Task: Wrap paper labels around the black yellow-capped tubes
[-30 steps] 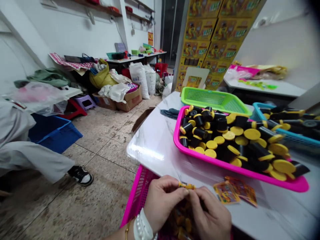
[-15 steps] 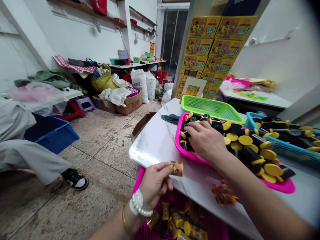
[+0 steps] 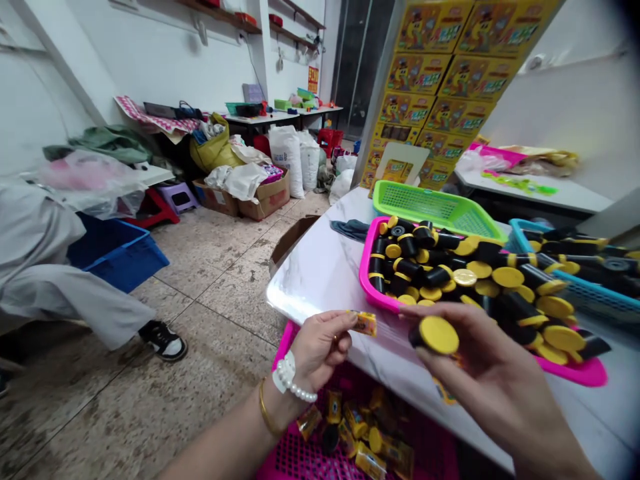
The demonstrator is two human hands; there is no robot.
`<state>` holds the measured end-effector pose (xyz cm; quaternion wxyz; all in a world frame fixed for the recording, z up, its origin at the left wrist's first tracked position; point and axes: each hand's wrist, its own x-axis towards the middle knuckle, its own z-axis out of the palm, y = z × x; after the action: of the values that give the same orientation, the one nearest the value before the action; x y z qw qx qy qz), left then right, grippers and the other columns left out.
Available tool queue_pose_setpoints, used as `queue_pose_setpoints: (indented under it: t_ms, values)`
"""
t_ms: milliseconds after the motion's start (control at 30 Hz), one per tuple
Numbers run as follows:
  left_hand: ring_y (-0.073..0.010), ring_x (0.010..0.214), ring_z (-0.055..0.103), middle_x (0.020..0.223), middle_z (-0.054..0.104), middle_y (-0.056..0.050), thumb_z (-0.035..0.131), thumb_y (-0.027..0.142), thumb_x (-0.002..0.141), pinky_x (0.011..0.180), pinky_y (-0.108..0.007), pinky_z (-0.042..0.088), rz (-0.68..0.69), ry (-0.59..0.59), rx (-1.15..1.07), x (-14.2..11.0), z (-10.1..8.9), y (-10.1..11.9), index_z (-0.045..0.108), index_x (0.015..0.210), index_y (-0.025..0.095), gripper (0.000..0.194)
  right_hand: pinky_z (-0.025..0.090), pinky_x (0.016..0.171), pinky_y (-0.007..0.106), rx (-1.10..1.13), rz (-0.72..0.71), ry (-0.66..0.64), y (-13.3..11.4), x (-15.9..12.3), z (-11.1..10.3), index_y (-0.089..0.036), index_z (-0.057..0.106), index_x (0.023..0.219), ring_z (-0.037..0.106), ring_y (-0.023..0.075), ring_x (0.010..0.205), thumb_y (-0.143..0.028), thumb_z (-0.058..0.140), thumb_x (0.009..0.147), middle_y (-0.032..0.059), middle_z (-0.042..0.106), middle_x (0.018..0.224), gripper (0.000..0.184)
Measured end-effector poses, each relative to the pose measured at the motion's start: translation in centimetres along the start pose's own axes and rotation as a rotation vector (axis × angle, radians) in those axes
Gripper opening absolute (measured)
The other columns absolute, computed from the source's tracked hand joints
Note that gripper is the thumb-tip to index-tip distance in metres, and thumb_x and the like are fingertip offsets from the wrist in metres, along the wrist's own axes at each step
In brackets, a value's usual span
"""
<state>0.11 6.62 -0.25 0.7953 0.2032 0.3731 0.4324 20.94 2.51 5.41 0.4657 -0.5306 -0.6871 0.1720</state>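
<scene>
My left hand pinches a small yellow printed wrapper between thumb and fingers, over the table edge. Facing it, my right hand grips a black canister with a yellow cap, the cap turned toward me. Beyond my right hand, a pink basket is heaped with similar black, yellow-capped canisters. Below the table edge, another pink basket holds several canisters in yellow printed wrappers. More printed wrappers lie on the table, mostly hidden behind my right hand.
The white table bears a green basket, a dark cloth and a blue basket of canisters. Yellow printed boxes are stacked behind. At left sits a person in grey trousers, near a blue crate.
My right hand has come out of the pink basket toward me with a canister in it. My left hand keeps the wrapper, now tilted slightly differently. The view has shifted a little.
</scene>
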Motion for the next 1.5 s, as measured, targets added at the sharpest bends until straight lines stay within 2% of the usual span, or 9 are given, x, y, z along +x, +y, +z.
queue_pose_setpoints:
  t_ms: [133, 233, 300, 433, 567, 800, 1200, 1333, 1500]
  values:
    - [-0.0007, 0.039, 0.037, 0.054, 0.059, 0.003, 0.087, 0.029, 0.07, 0.036, -0.014, 0.015, 0.09, -0.178, 0.073, 1.6, 5.5, 3.2, 0.073, 0.083, 0.009, 0.027, 0.059, 0.076, 0.03, 0.083, 0.003, 0.141, -0.3, 0.2, -2.5, -0.026, 0.07, 0.105, 0.069, 0.0244, 0.096, -0.033, 0.081, 0.076, 0.0085, 0.07, 0.106, 0.032]
    - [-0.0009, 0.042, 0.044, 0.067, 0.068, -0.002, 0.084, 0.019, 0.073, 0.037, -0.013, 0.024, 0.169, -0.375, 0.1, 4.7, 11.6, 6.0, 0.072, 0.088, 0.008, 0.021, 0.06, 0.072, 0.03, 0.21, 0.011, 0.331, 0.1, 4.4, -5.4, -0.026, 0.07, 0.108, 0.071, 0.0218, 0.086, -0.031, 0.082, 0.075, 0.0058, 0.072, 0.099, 0.036]
    - [-0.0005, 0.041, 0.046, 0.069, 0.069, -0.003, 0.079, 0.012, 0.077, 0.035, -0.011, 0.023, 0.116, -0.437, 0.048, 7.2, 15.4, 7.3, 0.071, 0.086, 0.008, 0.013, 0.06, 0.071, 0.029, 0.301, 0.006, 0.388, 0.7, 7.5, -7.4, -0.025, 0.07, 0.107, 0.071, 0.0201, 0.082, -0.031, 0.083, 0.074, 0.0037, 0.073, 0.094, 0.037]
    - [0.0016, 0.037, 0.038, 0.062, 0.062, -0.001, 0.068, 0.008, 0.085, 0.032, -0.008, 0.018, 0.077, -0.542, 0.046, 11.3, 19.8, 8.0, 0.064, 0.075, 0.008, 0.011, 0.06, 0.069, 0.028, 0.437, 0.051, 0.401, 3.2, 11.3, -9.6, -0.021, 0.072, 0.106, 0.071, 0.018, 0.078, -0.038, 0.084, 0.073, 0.0044, 0.076, 0.093, 0.039]
    - [0.0027, 0.036, 0.034, 0.065, 0.06, 0.0, 0.064, 0.006, 0.087, 0.031, -0.007, 0.016, 0.004, -0.563, 0.021, 13.1, 19.7, 7.3, 0.061, 0.074, 0.008, 0.014, 0.06, 0.077, 0.03, 0.539, 0.14, 0.409, 5.7, 11.6, -9.6, -0.02, 0.074, 0.107, 0.074, 0.0198, 0.084, -0.041, 0.085, 0.074, 0.0068, 0.078, 0.097, 0.041]
    - [0.0022, 0.039, 0.039, 0.068, 0.058, 0.001, 0.063, 0.009, 0.09, 0.031, -0.006, 0.019, -0.07, -0.56, -0.007, 13.0, 19.3, 7.4, 0.063, 0.083, 0.008, 0.007, 0.058, 0.086, 0.033, 0.495, 0.16, 0.349, 5.8, 12.0, -8.7, -0.02, 0.074, 0.102, 0.073, 0.021, 0.091, -0.04, 0.084, 0.075, 0.0055, 0.077, 0.096, 0.035]
    - [0.0014, 0.039, 0.039, 0.067, 0.059, 0.001, 0.072, 0.01, 0.082, 0.031, -0.008, 0.018, -0.013, -0.554, 0.02, 12.9, 19.1, 6.8, 0.064, 0.078, 0.008, 0.009, 0.059, 0.071, 0.024, 0.394, 0.155, 0.433, 5.8, 12.3, -8.4, -0.02, 0.068, 0.086, 0.072, 0.0164, 0.077, -0.044, 0.087, 0.07, 0.0026, 0.076, 0.082, 0.034]
    - [0.0017, 0.04, 0.039, 0.073, 0.065, -0.003, 0.072, 0.013, 0.082, 0.032, -0.008, 0.018, 0.002, -0.547, 0.035, 13.2, 19.0, 6.6, 0.067, 0.079, 0.007, 0.008, 0.061, 0.08, 0.03, 0.273, 0.037, 0.455, 5.5, 12.0, -7.4, -0.022, 0.061, 0.09, 0.074, 0.0194, 0.09, -0.041, 0.082, 0.077, 0.0057, 0.077, 0.1, 0.032]
    - [0.0002, 0.045, 0.042, 0.072, 0.063, -0.003, 0.082, 0.028, 0.076, 0.033, -0.01, 0.019, 0.21, -0.525, 0.13, 12.7, 18.7, 6.1, 0.071, 0.084, 0.006, 0.026, 0.061, 0.074, 0.026, 0.263, -0.066, 0.468, 5.5, 11.9, -7.0, -0.024, 0.063, 0.096, 0.072, 0.0154, 0.078, -0.037, 0.083, 0.077, 0.0015, 0.073, 0.089, 0.031]
